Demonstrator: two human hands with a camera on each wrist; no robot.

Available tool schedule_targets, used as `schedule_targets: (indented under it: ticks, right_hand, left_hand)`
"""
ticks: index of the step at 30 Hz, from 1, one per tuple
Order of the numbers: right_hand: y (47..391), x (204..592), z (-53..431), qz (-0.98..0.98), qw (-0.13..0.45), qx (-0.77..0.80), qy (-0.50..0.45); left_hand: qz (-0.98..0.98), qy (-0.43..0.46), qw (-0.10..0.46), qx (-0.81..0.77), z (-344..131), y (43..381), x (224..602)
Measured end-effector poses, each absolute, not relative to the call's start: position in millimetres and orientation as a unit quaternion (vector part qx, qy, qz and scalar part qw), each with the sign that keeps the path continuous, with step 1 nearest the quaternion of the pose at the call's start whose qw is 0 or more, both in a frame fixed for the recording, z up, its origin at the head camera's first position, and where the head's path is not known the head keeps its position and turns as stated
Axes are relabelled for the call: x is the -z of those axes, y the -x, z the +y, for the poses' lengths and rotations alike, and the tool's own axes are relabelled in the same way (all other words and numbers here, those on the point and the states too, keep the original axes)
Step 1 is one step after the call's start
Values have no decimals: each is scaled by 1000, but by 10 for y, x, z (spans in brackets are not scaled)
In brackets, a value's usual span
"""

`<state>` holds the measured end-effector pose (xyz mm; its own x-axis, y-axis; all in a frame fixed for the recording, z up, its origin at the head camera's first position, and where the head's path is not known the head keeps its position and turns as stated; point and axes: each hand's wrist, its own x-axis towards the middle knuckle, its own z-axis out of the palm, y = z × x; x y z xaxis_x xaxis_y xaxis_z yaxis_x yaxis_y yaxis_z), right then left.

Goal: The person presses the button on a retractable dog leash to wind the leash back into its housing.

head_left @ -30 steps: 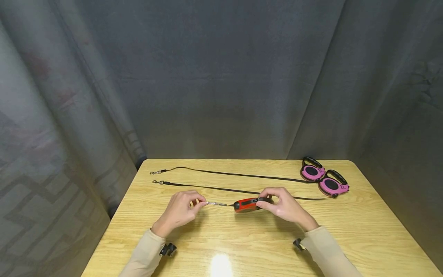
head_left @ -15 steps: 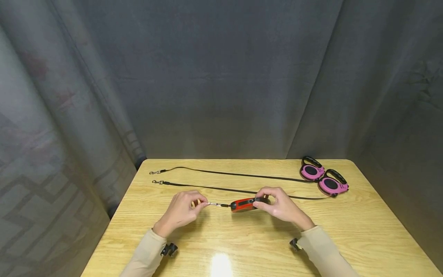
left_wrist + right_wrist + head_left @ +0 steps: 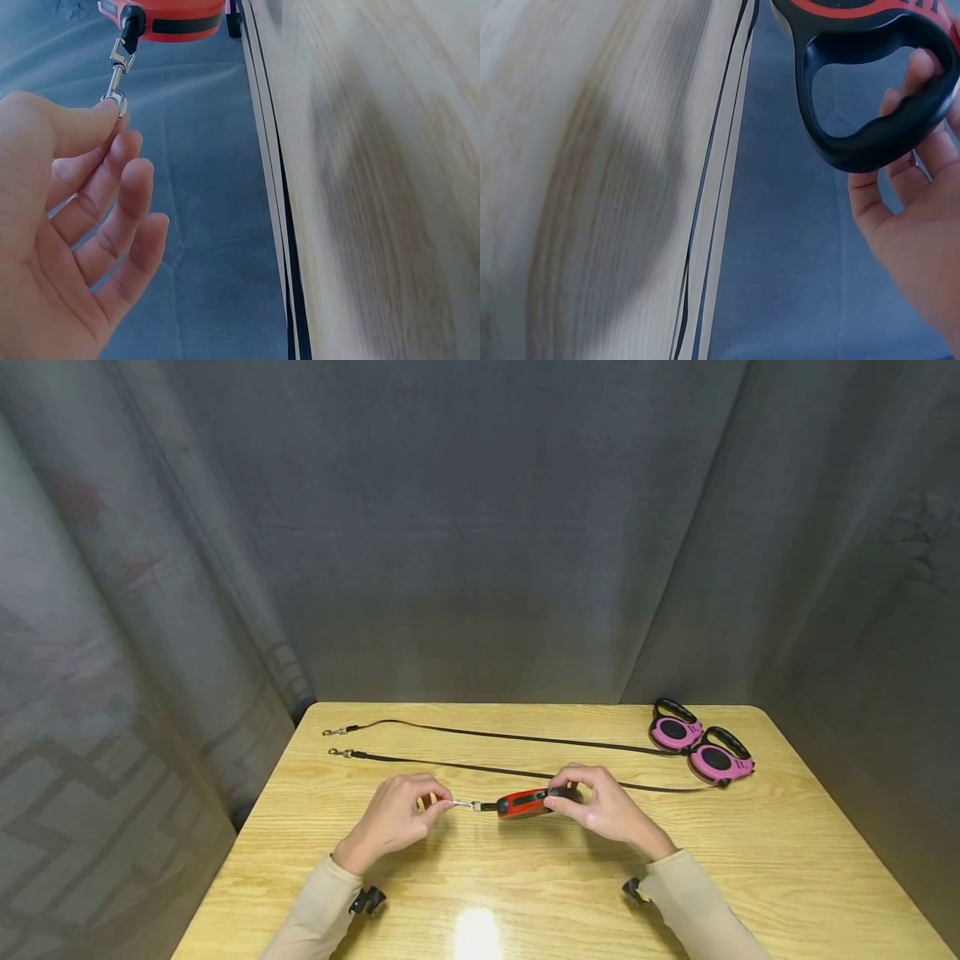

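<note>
My right hand [image 3: 600, 806] grips a red and black retractable dog leash [image 3: 521, 804] above the table, near its black loop handle [image 3: 877, 154]. Between thumb and forefinger, my left hand [image 3: 397, 814] pinches the end of the leash's silver snap hook [image 3: 118, 71]. The hook's other end joins a short black strap piece [image 3: 133, 26] at the red casing. In the left wrist view, the other fingers of that hand are loosely bent and touch nothing. A short stretch separates the left fingertips from the casing.
Two pink and black retractable leashes [image 3: 714, 758] lie at the table's back right. Their black straps [image 3: 480, 734] run leftward, nearly parallel, ending in metal snap hooks [image 3: 341, 752] at the left. Grey curtains [image 3: 465, 543] surround the wooden table [image 3: 810, 860].
My right hand has brought the red leash a little leftward, toward the left hand. The strap between casing and hook has shortened. My left hand has barely moved.
</note>
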<state>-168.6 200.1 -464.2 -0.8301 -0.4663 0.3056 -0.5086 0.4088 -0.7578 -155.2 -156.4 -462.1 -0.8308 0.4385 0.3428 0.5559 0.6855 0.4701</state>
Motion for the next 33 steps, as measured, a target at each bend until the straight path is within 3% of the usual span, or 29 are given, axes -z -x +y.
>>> schedule_targets:
  ticks: [12,19,29,33]
  right_hand:
    - [1684,4695,1926,-830,58,-473,-289]
    - [1669,4728,1823,-827,67,-468,-305]
    - [1666,4833,1601,-799,114,-465,-363]
    - [1669,4874,1522,-784,113,-473,-386]
  left_hand:
    - [-932,251,46,258,-1560,1561,4672]
    - [-910,250,-76,321,-1576,1573,4699]
    - [-814,184,-236,499,-1441,1586,4741]
    - [-798,166,-250,523,-1429,1595,4756]
